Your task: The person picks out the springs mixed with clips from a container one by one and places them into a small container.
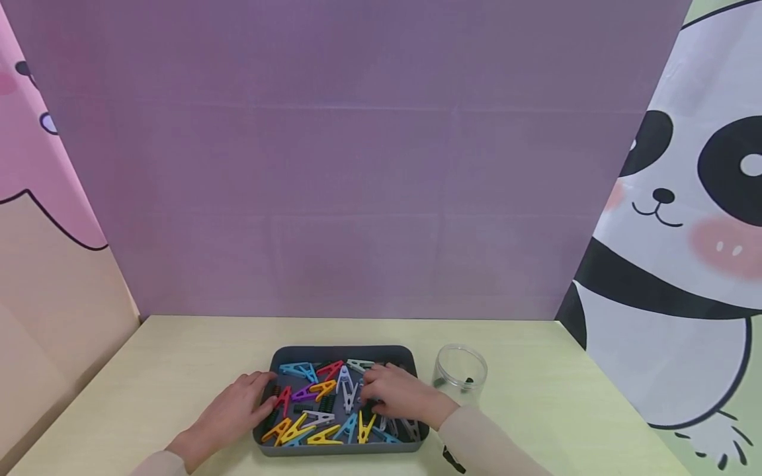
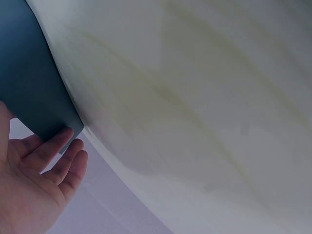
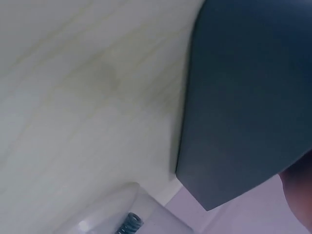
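Left hand (image 1: 235, 404), fingers relaxed, touches the gray tray (image 1: 339, 450) at its left; right hand (image 1: 406, 395) among its clothespins (image 1: 323, 387), grip unclear.

One wide view, two close ones

The head view looks forward and down from well back: the purple backdrop (image 1: 357, 165) fills its upper part, while the tray (image 1: 339, 449), the left hand (image 1: 235, 406) and the right hand (image 1: 405, 396) lie low in the middle. The left wrist view looks from close by at one outer side of the tray and the tabletop (image 1: 530, 390). The right wrist view faces the opposite side, nearer still, the transparent jar (image 1: 443, 363) cut off along its bottom edge. Both wrist pictures are turned over, the backdrop beneath the tabletop. All three share tray, tabletop and backdrop; the head and right wrist views share the jar.
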Available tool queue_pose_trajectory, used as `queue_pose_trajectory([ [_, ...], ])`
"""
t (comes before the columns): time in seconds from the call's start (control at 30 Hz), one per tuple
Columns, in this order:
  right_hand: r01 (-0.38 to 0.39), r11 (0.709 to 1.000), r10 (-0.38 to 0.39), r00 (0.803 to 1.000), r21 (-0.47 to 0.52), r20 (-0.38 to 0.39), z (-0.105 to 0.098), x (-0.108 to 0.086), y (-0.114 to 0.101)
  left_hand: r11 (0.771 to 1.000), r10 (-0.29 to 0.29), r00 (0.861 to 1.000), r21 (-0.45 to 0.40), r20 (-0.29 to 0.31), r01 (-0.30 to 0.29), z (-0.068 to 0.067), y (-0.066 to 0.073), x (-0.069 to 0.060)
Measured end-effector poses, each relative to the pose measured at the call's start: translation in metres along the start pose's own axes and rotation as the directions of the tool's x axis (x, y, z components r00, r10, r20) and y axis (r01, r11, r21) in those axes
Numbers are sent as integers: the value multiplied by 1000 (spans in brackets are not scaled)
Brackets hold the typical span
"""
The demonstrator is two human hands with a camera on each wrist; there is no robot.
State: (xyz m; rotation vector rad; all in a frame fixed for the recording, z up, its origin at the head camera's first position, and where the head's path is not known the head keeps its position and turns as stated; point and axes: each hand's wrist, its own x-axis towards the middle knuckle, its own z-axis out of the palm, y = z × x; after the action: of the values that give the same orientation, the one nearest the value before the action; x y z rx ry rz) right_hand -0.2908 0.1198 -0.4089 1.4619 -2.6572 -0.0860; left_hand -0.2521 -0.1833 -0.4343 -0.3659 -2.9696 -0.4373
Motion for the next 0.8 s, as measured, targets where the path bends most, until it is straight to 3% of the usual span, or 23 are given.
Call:
queue_pose_trajectory([
  [0.8,-16,1000,15,1000,-16,-13,2,1,0,1000,-8,1000,3,9,8,0,-1,1],
])
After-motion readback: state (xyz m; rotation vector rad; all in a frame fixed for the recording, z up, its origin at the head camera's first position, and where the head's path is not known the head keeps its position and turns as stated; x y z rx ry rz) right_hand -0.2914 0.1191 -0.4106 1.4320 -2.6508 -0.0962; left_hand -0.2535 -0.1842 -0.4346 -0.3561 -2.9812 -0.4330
